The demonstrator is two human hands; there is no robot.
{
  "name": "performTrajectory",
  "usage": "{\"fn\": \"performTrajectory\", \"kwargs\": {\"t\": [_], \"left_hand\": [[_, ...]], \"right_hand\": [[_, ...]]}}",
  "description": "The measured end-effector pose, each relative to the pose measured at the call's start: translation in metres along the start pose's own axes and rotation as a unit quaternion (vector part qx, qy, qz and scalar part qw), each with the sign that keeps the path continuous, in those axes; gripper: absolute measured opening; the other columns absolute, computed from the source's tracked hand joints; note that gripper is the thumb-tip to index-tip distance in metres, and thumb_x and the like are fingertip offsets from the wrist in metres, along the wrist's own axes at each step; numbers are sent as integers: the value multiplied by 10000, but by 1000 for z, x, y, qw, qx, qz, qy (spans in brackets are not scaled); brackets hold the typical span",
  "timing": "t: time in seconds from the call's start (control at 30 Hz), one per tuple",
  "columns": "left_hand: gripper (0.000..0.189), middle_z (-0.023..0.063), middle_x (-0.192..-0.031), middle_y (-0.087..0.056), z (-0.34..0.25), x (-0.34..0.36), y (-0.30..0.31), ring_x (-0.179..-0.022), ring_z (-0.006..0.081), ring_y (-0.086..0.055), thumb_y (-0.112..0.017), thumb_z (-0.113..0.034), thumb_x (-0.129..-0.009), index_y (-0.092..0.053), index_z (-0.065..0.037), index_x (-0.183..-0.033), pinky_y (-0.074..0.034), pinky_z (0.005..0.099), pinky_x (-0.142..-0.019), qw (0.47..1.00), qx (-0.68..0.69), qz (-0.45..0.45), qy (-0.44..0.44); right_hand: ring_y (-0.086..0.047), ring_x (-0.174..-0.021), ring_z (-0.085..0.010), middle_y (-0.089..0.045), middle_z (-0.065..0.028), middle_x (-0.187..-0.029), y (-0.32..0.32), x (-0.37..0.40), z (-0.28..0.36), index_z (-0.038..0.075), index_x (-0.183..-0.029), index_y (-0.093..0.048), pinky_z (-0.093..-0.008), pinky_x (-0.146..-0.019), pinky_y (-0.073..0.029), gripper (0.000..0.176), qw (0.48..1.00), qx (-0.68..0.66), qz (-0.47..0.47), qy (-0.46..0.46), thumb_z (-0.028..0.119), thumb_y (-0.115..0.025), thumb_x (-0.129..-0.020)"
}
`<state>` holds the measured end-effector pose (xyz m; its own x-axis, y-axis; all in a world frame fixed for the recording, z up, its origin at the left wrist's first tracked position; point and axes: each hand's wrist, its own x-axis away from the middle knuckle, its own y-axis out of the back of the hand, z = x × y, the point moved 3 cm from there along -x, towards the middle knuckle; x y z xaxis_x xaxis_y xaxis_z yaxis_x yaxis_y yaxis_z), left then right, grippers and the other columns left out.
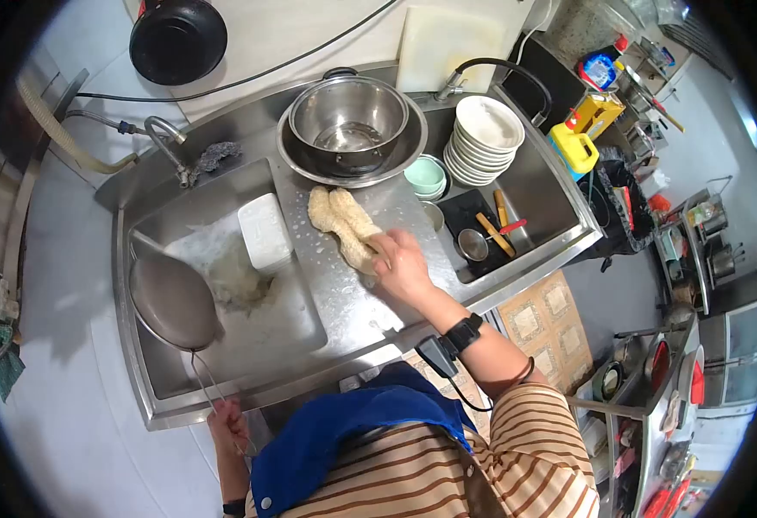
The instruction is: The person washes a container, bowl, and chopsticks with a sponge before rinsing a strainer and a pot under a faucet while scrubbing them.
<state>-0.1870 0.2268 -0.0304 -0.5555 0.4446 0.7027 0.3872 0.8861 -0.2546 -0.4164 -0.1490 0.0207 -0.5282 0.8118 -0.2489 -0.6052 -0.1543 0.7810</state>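
My left hand (228, 425) is closed round the wire handle of a strainer (171, 298) at the front left. The strainer's round, grey mesh bowl is over the left sink basin (309, 332), near its left wall. My right hand (400, 266) grips the lower end of a beige loofah (341, 223) on the steel drainboard between the basins. A white plastic container (264, 231) sits in the left basin among soapy water and suds. Behind the loofah stands a steel pot (350, 116) in a wide metal basin (296, 161).
A stack of white plates (482, 142), green bowls (426, 175) and a small ladle (473, 245) occupy the right basin. A faucet (168, 142) rises behind the left basin, beside a steel scrubber (218, 155). A yellow bottle (574, 148) stands at the right edge.
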Motion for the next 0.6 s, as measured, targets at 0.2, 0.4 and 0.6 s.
{"fn": "performTrajectory", "kwargs": {"t": [0.2, 0.4, 0.6], "left_hand": [[181, -36, -568, -424, -16, 37, -50, -423, 25, -340, -592, -134, -774, -555, -34, -920, -260, 177, -383, 952, -238, 44, -186], [358, -5, -577, -458, -37, 63, -214, -517, 86, -451, -624, -91, -664, -558, -41, -1013, -373, 225, -506, 787, -505, 190, -299], [542, 52, -626, -500, 40, 70, -422, -547, 115, -482, -664, -119, -613, -478, -26, -1114, -401, 266, -503, 609, -618, 380, -320]], "right_hand": [[-556, -855, -125, -592, -78, -963, -5, 28, 13, 58, -1122, -553, -283, -728, -461, 334, 899, -312, 294, -91, 161, -608, -809], [-534, -994, -201, -558, -151, -1068, 42, 33, 17, 45, -1346, -219, -292, -866, -410, 768, 746, -537, 392, -22, 258, -677, -768], [-584, -829, -242, -598, -158, -900, 106, 19, -100, 89, -1247, -339, -328, -766, -447, 546, 561, -779, 94, -264, 338, -576, -822]]}}
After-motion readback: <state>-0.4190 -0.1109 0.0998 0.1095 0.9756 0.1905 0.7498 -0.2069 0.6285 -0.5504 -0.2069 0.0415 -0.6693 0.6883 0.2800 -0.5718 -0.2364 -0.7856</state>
